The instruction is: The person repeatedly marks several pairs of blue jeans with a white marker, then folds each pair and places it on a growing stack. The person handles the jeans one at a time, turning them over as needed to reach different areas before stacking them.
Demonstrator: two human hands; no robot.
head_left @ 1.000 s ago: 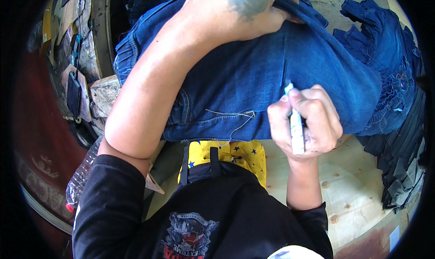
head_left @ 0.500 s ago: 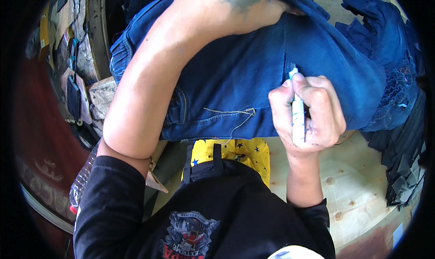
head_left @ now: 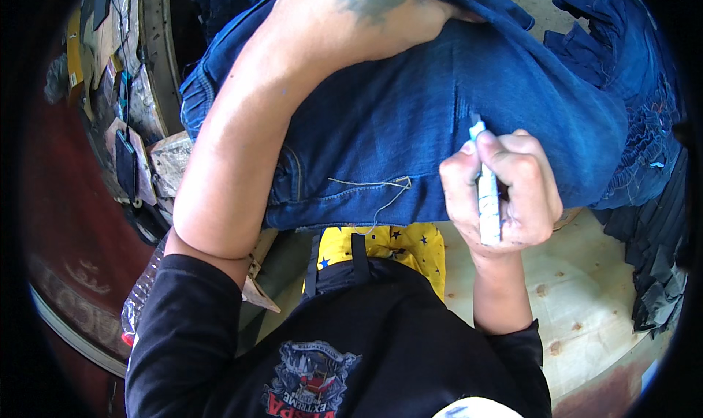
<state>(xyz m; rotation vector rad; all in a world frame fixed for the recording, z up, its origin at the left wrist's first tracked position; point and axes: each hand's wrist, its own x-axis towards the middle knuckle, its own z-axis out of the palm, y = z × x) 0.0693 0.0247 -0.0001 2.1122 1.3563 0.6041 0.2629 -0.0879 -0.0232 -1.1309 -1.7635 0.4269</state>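
Observation:
A blue denim garment (head_left: pixel 366 132) is spread out in front of me, its seamed edge toward my body. My right hand (head_left: pixel 527 191) is closed around a white, ink-smudged marker (head_left: pixel 488 206), with the dark tip upward and just at a faint line of wear on the cloth. Whether the tip touches the denim I cannot tell. At the far side, my left hand (head_left: pixel 388 15) grips a raised fold of the same garment; its fingertips are partly hidden behind the fold. A loose pale thread (head_left: pixel 381 206) trails from the near seam.
More denim (head_left: pixel 619 59) with gathered, thread-covered parts is heaped on the right, above dark grey cloth (head_left: pixel 655 286). Pale boarding (head_left: pixel 564 286) shows below. On the left lie worn wooden pieces (head_left: pixel 170 158), a dark phone-like slab (head_left: pixel 126 165) and a clear plastic bottle (head_left: pixel 143 293).
My right hand and the marker have shifted slightly down and to the right, the tip drawing back from the worn line. My left hand keeps its hold on the fold.

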